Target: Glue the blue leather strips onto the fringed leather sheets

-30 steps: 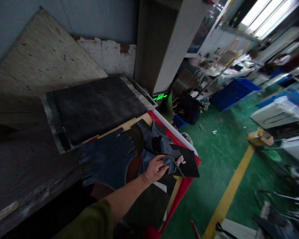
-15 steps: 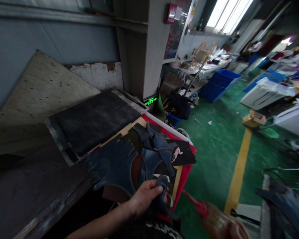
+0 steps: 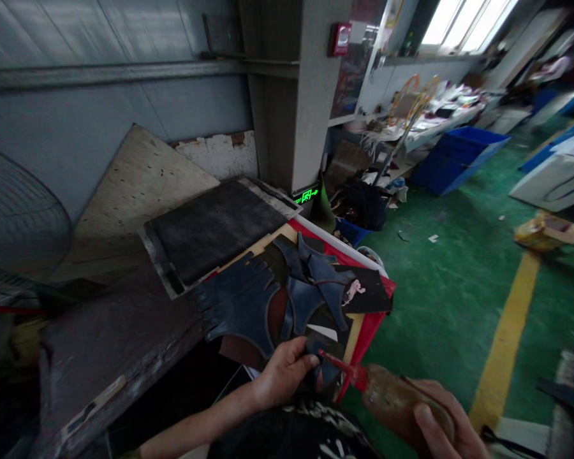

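Between thumb and fingers, my left hand (image 3: pixel 284 373) pinches a dark blue leather piece (image 3: pixel 316 347) over the near corner of the table. My right hand (image 3: pixel 437 417) is wrapped round a brown squeeze bottle (image 3: pixel 392 395) with a long red nozzle (image 3: pixel 342 366). The bottle lies tilted, its nozzle tip at the edge of the leather piece; whether it touches I cannot tell. Beyond my hands lie a stack of fringed blue leather pieces (image 3: pixel 239 299) and a heap of curved blue leather pieces (image 3: pixel 310 274). A small pink scrap (image 3: pixel 354 291) rests to their right.
A black padded board (image 3: pixel 220 229) lies behind the leather. Red cloth (image 3: pixel 370 328) covers the table's right edge. A brown-covered bench (image 3: pixel 119 344) stands at left, near a wire fan guard (image 3: pixel 23 210). On the green floor are a blue bin (image 3: pixel 459 159) and a cardboard box (image 3: pixel 545 233).
My right hand has brought the bottle up and left, its nozzle now at the leather piece. My left hand keeps its pinch. The view has swung left.
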{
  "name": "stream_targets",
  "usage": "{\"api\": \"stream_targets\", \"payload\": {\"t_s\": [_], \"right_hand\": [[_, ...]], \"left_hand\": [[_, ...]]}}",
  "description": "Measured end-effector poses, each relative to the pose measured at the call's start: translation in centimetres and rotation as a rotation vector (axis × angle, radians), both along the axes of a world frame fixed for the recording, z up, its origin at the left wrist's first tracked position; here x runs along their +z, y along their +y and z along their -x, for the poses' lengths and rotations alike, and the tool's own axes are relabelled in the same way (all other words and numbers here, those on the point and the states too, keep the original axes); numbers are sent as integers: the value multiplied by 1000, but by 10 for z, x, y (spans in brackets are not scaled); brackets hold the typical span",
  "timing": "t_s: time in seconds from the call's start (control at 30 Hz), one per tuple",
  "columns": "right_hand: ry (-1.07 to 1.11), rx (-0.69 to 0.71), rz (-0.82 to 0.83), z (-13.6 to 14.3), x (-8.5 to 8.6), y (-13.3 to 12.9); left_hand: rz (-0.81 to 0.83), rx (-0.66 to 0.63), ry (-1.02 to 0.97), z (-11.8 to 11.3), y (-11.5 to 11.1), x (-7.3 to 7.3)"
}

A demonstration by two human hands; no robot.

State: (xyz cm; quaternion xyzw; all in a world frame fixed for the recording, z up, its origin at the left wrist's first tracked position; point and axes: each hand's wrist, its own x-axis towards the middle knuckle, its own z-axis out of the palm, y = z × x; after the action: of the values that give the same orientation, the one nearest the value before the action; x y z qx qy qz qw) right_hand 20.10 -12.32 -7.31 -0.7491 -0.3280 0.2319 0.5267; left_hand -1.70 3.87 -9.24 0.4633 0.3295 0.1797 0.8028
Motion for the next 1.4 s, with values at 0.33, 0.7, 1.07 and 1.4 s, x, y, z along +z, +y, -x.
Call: {"api": "stream_targets", "payload": {"t_s": [0.33,0.7,1.07,1.4], "right_hand": [[-83,-58,-45,-9,5,-9],[-105,-32,4,-17,0,-14],[-63,-61,-18,-17,-4,-12],[63,-151,41,-20,-14,-21]], "left_hand": [[41,84,83,-11,-15,6],[121,48,54,-21,-28,8],[104,62,89,-24,-32,4],[168,148,64,-25,-34,2]]}}
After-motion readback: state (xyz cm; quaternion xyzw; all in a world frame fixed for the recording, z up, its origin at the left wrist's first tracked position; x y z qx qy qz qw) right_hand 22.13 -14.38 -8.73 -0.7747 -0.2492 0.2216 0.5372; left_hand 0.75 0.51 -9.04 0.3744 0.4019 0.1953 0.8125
